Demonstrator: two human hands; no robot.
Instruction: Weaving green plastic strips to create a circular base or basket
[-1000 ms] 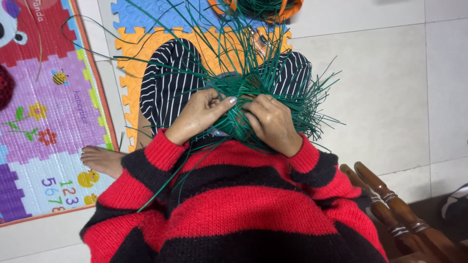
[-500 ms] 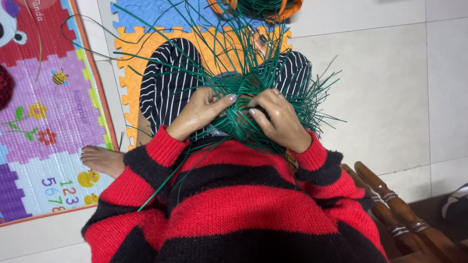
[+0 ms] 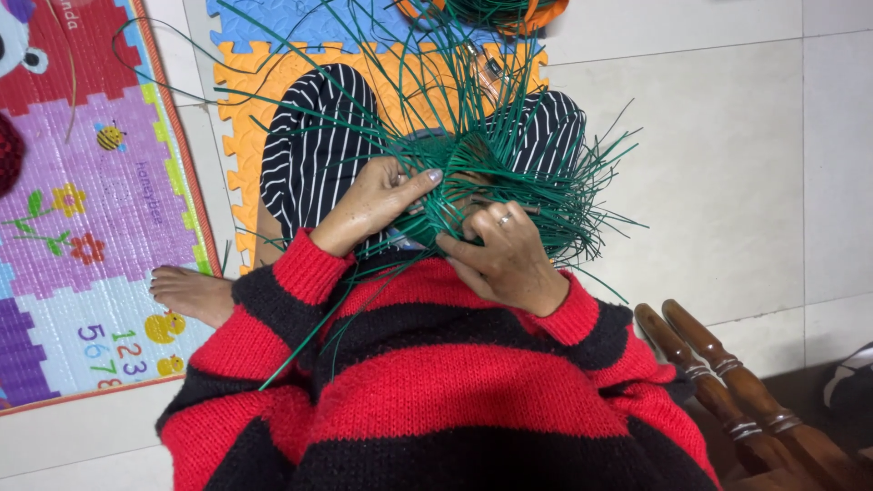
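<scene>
A half-woven piece of thin green strips [image 3: 473, 164] rests on my lap, its loose ends fanning out in all directions. My left hand [image 3: 373, 202] presses on its left side, thumb stretched across the weave. My right hand [image 3: 505, 255], a ring on one finger, grips strips at its lower right edge. My sleeves are red and black striped knit. My legs are in black trousers with white stripes [image 3: 314, 150].
A bare foot [image 3: 191, 293] pokes out at the left. Orange foam puzzle tiles [image 3: 273, 82] and a colourful play mat [image 3: 82, 236] lie on the white tiled floor [image 3: 718, 164]. Turned wooden legs [image 3: 727, 391] stand at the lower right. An orange-rimmed basket [image 3: 496, 11] with green strips sits at the top.
My right hand has slid slightly down and to the right along the weave's edge. My left hand stays in place with its thumb extended.
</scene>
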